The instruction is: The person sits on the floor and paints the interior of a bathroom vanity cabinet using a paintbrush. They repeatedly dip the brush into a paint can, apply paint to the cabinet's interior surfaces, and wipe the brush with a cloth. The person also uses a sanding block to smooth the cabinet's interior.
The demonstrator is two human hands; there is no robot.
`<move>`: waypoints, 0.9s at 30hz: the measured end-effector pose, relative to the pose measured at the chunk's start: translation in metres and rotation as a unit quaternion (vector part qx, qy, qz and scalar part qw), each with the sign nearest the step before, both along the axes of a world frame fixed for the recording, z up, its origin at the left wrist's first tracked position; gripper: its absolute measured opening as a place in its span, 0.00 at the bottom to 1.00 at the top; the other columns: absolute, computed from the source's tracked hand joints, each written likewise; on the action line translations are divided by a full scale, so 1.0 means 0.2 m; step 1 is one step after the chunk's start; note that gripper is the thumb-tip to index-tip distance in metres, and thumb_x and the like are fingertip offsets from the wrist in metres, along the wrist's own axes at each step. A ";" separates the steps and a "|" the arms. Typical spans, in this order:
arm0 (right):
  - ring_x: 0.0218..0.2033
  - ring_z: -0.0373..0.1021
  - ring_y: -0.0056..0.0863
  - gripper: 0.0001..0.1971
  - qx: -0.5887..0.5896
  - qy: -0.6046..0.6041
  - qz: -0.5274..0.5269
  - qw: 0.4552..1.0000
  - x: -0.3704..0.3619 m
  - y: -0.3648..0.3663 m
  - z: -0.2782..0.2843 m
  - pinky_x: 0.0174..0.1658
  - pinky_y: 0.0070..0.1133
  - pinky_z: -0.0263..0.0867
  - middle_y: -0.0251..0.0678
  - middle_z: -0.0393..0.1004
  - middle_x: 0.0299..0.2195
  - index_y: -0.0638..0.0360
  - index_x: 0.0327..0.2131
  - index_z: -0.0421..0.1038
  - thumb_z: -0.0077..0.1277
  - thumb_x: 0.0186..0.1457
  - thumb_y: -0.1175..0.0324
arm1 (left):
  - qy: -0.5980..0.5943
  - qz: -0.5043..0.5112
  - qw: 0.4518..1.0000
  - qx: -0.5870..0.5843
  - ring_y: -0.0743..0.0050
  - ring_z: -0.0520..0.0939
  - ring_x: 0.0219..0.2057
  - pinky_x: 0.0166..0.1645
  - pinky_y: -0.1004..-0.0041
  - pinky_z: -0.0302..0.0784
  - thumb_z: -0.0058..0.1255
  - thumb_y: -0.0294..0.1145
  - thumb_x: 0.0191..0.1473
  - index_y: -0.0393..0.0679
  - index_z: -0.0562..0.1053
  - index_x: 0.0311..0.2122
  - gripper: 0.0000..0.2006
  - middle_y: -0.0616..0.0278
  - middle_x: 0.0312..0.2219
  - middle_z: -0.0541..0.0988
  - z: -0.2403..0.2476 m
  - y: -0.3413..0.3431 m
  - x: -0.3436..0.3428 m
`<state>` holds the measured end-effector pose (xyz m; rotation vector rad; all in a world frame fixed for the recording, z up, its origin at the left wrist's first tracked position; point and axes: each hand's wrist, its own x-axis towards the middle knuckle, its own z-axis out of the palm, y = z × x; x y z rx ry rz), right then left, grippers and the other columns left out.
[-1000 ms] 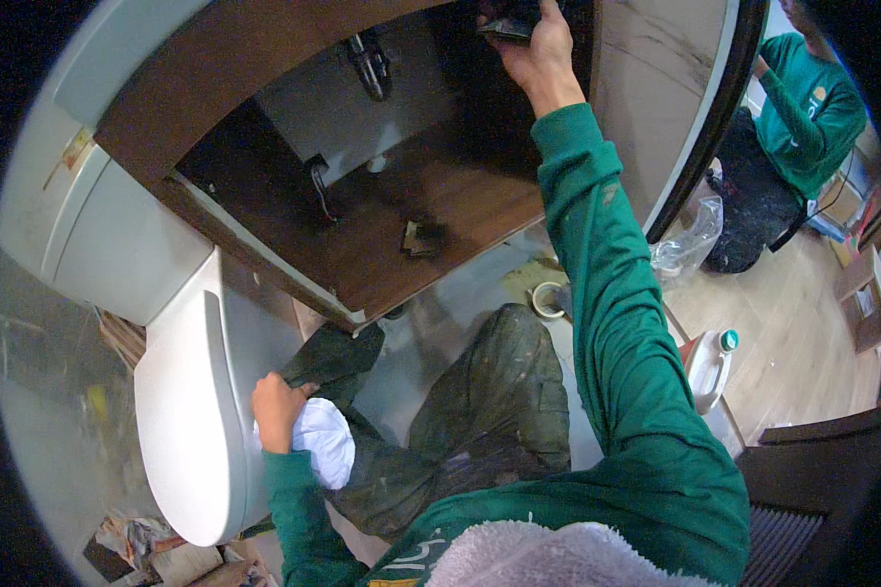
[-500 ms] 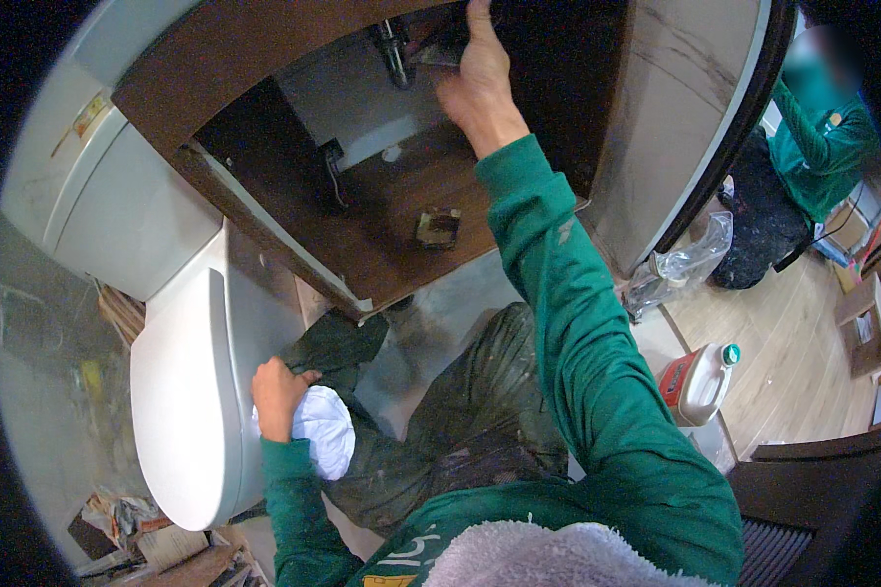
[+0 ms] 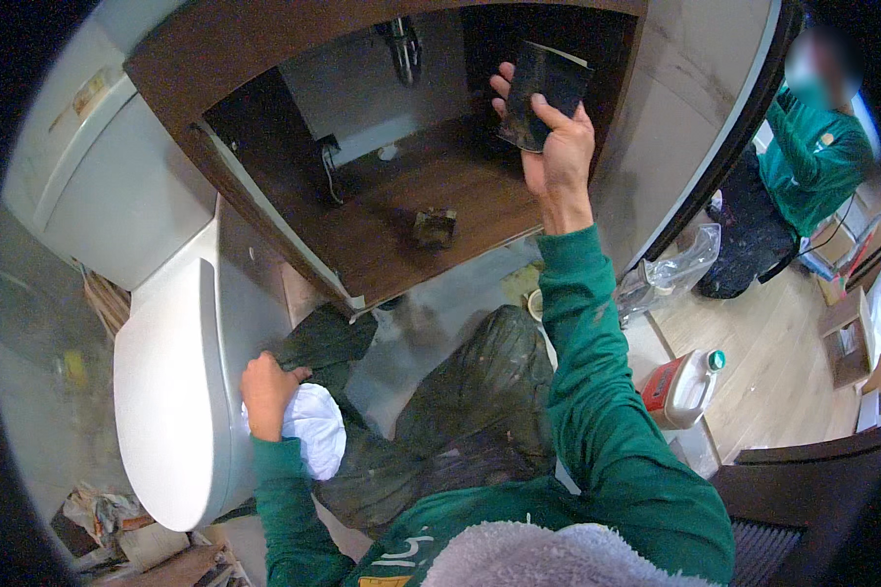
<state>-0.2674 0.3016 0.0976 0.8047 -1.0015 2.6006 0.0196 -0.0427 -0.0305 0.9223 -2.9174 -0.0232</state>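
Observation:
My right hand (image 3: 561,147) holds up a thin, dark rectangular folded sheet (image 3: 543,93), like sandpaper, with a pale edge along its top. The thumb presses its near face and the fingers are behind it, in front of the open dark-brown cabinet (image 3: 392,279). My left hand (image 3: 270,391) is closed by my knee, next to the toilet. A bunched white cloth (image 3: 315,430) spreads out from under that palm and wrist; the fingers' inner side is hidden. A small squarish block (image 3: 434,227) lies on the cabinet floor.
A metal drain pipe (image 3: 401,54) hangs inside the cabinet. The white toilet (image 3: 171,391) stands at left. To the right are a white jug with a green cap (image 3: 690,386) and clear plastic wrap (image 3: 675,269). Another person in green (image 3: 808,166) kneels at far right.
My right hand has drawn back from deep in the cabinet, toward the right, bringing the dark sheet into plain view. My left hand and the white cloth have hardly moved.

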 end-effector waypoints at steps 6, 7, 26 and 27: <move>0.27 0.74 0.33 0.18 -0.145 -0.040 0.125 0.981 -0.26 0.01 0.13 0.32 0.26 0.71 0.41 0.79 0.33 0.61 0.47 0.70 0.48 0.62 0.58 | -0.003 -0.002 1.000 0.008 0.37 0.83 0.35 0.40 0.52 0.80 0.75 0.50 0.33 0.32 0.77 0.30 0.30 0.37 0.29 0.81 0.01 0.00 0.00; 0.27 0.74 0.33 0.17 -0.164 -0.007 0.134 0.977 -0.32 -0.01 0.15 0.31 0.25 0.71 0.40 0.79 0.33 0.60 0.47 0.70 0.49 0.62 0.57 | 0.002 -0.012 1.000 0.000 0.37 0.83 0.35 0.40 0.52 0.80 0.75 0.50 0.33 0.31 0.77 0.30 0.30 0.37 0.29 0.81 0.01 0.00 0.01; 0.35 0.70 0.29 0.14 -0.229 0.040 0.083 0.969 -0.40 -0.32 0.31 0.37 0.27 0.70 0.31 0.74 0.36 0.58 0.46 0.71 0.53 0.64 0.59 | -0.010 0.012 1.000 0.005 0.37 0.84 0.34 0.39 0.52 0.80 0.75 0.50 0.33 0.32 0.76 0.31 0.30 0.39 0.29 0.81 0.00 0.00 0.00; 0.35 0.69 0.29 0.14 -0.251 0.039 0.098 0.962 -0.37 -0.33 0.32 0.37 0.27 0.70 0.31 0.74 0.36 0.58 0.46 0.71 0.53 0.64 0.59 | -0.017 0.015 1.000 0.006 0.37 0.84 0.34 0.39 0.52 0.80 0.75 0.50 0.33 0.31 0.76 0.31 0.30 0.39 0.29 0.81 0.00 0.00 0.00</move>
